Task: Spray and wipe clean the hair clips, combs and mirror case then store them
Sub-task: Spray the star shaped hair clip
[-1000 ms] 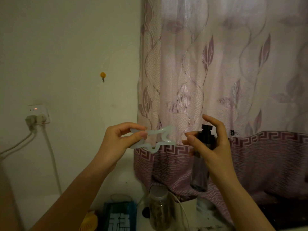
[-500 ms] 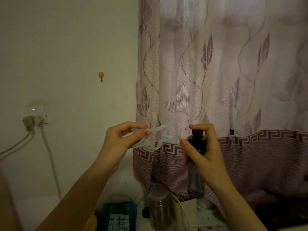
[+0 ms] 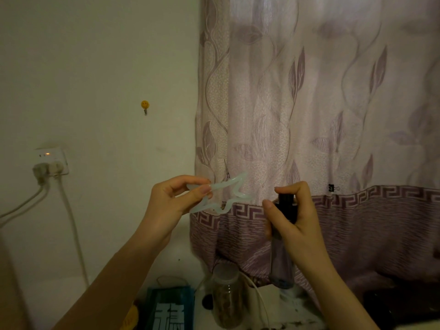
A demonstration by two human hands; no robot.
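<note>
Pale mint star clip (image 3: 223, 194), dark spray bottle (image 3: 283, 246), mauve leaf-patterned curtain (image 3: 333, 103).

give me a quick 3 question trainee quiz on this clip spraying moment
1. True or false: the left hand pinches the star-shaped hair clip by one of its points.
2. Which hand holds the dark spray bottle? A) left B) right C) neither
3. Fill in: a finger of the right hand lies on top of the bottle's ____.

Key:
1. true
2. B
3. pump
</note>
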